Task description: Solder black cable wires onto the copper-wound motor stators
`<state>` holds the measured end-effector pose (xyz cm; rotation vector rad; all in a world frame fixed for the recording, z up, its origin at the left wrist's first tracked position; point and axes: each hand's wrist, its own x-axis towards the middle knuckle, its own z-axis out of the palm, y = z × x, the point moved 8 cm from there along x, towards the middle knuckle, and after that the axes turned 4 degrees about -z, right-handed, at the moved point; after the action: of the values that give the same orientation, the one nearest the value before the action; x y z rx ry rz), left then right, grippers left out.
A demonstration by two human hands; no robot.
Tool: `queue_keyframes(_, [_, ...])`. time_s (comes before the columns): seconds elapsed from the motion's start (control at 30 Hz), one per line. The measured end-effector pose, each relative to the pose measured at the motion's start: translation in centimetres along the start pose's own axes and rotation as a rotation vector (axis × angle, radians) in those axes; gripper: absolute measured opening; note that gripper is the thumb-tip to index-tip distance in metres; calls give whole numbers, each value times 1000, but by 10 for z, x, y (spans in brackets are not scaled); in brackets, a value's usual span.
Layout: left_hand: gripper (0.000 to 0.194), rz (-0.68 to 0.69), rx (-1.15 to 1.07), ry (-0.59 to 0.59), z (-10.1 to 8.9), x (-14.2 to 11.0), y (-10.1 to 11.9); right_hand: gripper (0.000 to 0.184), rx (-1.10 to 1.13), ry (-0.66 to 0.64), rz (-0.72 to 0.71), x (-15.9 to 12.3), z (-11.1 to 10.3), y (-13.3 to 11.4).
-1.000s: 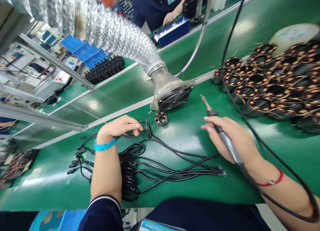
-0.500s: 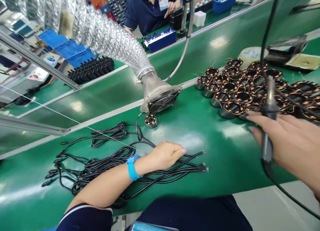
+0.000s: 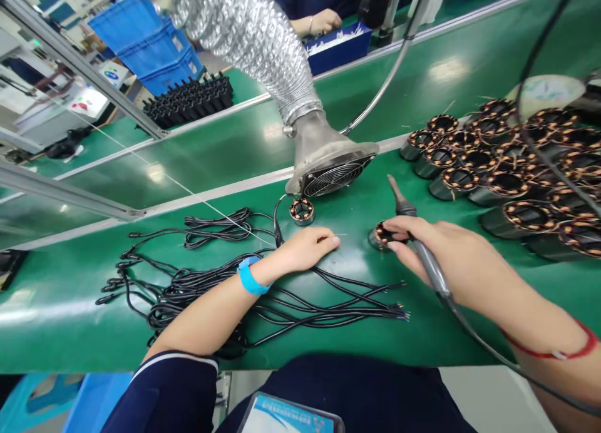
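My right hand (image 3: pixel 436 251) is closed around a soldering iron (image 3: pixel 427 264), its tip pointing up and away from me. With the fingertips and thumb, the same hand also grips a small copper-wound stator (image 3: pixel 379 235) just above the green bench. To its left, my left hand (image 3: pixel 307 248) is closed in a pinch on a thin solder wire (image 3: pixel 342 234), whose end sticks out past the fingertips. Below this hand lie black cables (image 3: pixel 328 320) with stripped coloured ends. Another stator (image 3: pixel 301 212), with a cable beside it, sits under the fume extractor hood (image 3: pixel 335 164).
Many stators (image 3: pixel 507 164) stand grouped at the right. A silver flexible duct (image 3: pixel 253 39) hangs over the bench. Across the divider are a blue box (image 3: pixel 340 51), a co-worker's hand (image 3: pixel 325 22) and black parts (image 3: pixel 188 101). The iron's cord (image 3: pixel 498 351) trails right.
My right hand has moved left from the stator group, bringing the soldering iron and now holding a stator. The iron has tilted leftward. My left hand has shifted slightly up, and the view has turned.
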<state>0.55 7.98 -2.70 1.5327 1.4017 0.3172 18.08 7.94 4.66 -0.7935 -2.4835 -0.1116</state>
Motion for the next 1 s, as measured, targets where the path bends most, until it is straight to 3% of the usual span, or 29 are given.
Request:
queue_keyframes(0.1, [27,-52,-128,14,-2,4,-11,34,144,2,10,5,14,-18])
queue_keyframes(0.23, [24,-98,-185,-183,11,-3,-6,52,282,-114,17,2,39,-27])
queue_keyframes(0.33, [12,-135,-205,-245,13,-7,-2,46,339,-116,51,-4,42,-27])
queue_keyframes(0.43, [12,-125,-293,-193,4,-4,-1,33,310,-99,111,-10,39,-25])
queue_keyframes(0.53, [12,-118,-465,-166,2,1,-2,36,302,-82,126,-14,41,-25])
queue_keyframes(0.7, [29,-68,-687,-240,18,9,3,37,368,-83,50,-12,48,-35])
queue_keyframes(0.87, [21,-18,-536,-113,12,12,5,36,296,-33,148,-16,47,-23])
queue_keyframes(1.0, [16,-55,-286,-275,23,5,1,39,280,-4,239,-22,46,-11])
